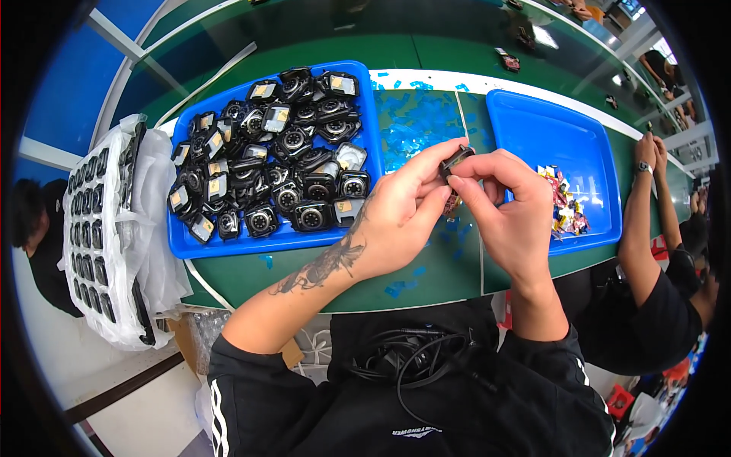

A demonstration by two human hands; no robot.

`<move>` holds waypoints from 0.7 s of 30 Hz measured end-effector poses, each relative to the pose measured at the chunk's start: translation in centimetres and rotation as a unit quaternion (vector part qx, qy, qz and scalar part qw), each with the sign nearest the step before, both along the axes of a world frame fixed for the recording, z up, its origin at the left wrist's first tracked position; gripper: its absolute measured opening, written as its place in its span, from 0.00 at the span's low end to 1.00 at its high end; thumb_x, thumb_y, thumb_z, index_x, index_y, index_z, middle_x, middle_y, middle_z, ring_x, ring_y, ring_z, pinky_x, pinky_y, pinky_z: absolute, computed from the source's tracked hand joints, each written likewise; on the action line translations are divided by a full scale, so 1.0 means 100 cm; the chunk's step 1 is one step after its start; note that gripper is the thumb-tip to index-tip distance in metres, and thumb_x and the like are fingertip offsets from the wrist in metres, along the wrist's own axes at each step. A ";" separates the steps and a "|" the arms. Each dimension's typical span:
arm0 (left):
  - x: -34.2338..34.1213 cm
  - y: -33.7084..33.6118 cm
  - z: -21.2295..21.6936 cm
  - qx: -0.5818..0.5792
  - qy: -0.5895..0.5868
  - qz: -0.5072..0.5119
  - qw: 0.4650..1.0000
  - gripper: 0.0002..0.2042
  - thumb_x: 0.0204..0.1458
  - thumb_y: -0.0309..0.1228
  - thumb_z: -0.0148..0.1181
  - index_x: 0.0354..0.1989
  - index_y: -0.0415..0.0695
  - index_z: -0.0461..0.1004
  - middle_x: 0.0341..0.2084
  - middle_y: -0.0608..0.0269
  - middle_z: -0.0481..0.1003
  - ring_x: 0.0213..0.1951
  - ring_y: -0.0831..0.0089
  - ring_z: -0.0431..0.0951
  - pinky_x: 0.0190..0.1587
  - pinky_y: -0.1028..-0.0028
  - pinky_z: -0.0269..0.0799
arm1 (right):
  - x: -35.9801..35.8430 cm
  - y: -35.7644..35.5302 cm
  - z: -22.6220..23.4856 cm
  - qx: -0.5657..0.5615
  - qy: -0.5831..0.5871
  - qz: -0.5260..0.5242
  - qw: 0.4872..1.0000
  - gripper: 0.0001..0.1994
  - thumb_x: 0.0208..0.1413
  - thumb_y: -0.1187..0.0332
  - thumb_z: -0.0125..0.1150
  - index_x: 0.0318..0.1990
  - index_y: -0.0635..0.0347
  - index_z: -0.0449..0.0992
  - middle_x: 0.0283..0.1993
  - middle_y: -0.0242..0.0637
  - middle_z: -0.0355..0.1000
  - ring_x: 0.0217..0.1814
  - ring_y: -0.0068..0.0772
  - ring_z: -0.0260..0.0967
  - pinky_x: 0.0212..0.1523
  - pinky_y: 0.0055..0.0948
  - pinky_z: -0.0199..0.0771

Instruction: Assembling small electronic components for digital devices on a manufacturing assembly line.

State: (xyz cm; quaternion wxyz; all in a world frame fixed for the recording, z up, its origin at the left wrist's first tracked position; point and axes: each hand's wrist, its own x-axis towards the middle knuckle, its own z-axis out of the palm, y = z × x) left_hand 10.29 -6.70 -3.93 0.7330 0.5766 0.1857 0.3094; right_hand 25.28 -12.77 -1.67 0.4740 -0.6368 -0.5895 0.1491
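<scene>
Above the middle of the green work surface, my left hand (400,213) is closed around a small black watch case (457,161), tilted on its edge between thumb and fingers. My right hand (514,206) meets it from the other side, thumb and index finger pinched at its lower edge. A small reddish-brown part (452,204) shows just beneath the case, between the hands; how it is joined cannot be made out. To the left, a blue tray (274,247) is heaped with black watch cases (293,141), several with round sensor backs facing up.
On the right, another blue tray (533,126) holds a pile of small red, yellow and white parts (567,209). Blue film scraps (415,126) litter the green mat. White-wrapped trays of watch cases (91,221) are stacked at far left. A co-worker's arms (643,206) reach in at right.
</scene>
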 end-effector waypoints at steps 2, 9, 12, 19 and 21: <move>0.000 0.000 0.000 0.014 0.011 -0.005 1.000 0.23 0.60 0.16 0.45 0.65 0.34 0.56 0.59 0.52 0.65 0.58 0.70 0.69 0.58 0.73 0.67 | 0.000 -0.001 -0.001 0.002 -0.005 0.002 1.000 0.06 0.44 0.79 0.68 0.31 0.61 0.79 0.24 0.31 0.71 0.19 0.18 0.56 0.20 0.20 0.56; 0.001 0.003 -0.004 0.015 0.031 -0.012 0.999 0.23 0.60 0.16 0.45 0.65 0.34 0.57 0.58 0.53 0.67 0.55 0.74 0.70 0.54 0.75 0.68 | -0.001 0.002 -0.004 -0.005 0.026 -0.010 1.000 0.08 0.43 0.78 0.69 0.27 0.63 0.73 0.24 0.29 0.71 0.18 0.15 0.53 0.19 0.19 0.53; 0.000 0.007 -0.007 -0.004 0.029 -0.024 0.999 0.22 0.60 0.16 0.45 0.65 0.34 0.57 0.56 0.53 0.68 0.54 0.74 0.71 0.53 0.75 0.69 | 0.003 0.001 -0.007 0.004 -0.001 -0.025 1.000 0.11 0.42 0.78 0.70 0.26 0.62 0.70 0.25 0.28 0.68 0.21 0.15 0.55 0.20 0.19 0.53; 0.007 -0.002 0.004 -0.026 -0.098 0.019 0.995 0.24 0.60 0.17 0.44 0.66 0.36 0.55 0.58 0.48 0.67 0.57 0.65 0.71 0.60 0.67 0.67 | -0.005 -0.011 -0.020 0.096 0.311 -0.028 0.945 0.17 0.44 0.78 0.70 0.40 0.60 0.68 0.35 0.28 0.67 0.36 0.18 0.66 0.38 0.17 0.69; 0.007 0.000 0.008 -0.031 -0.123 0.024 0.992 0.24 0.59 0.16 0.42 0.66 0.37 0.55 0.56 0.50 0.68 0.56 0.68 0.71 0.59 0.69 0.67 | -0.007 -0.018 -0.022 0.016 0.385 0.027 0.923 0.19 0.46 0.78 0.69 0.44 0.61 0.68 0.38 0.30 0.69 0.39 0.19 0.68 0.41 0.19 0.71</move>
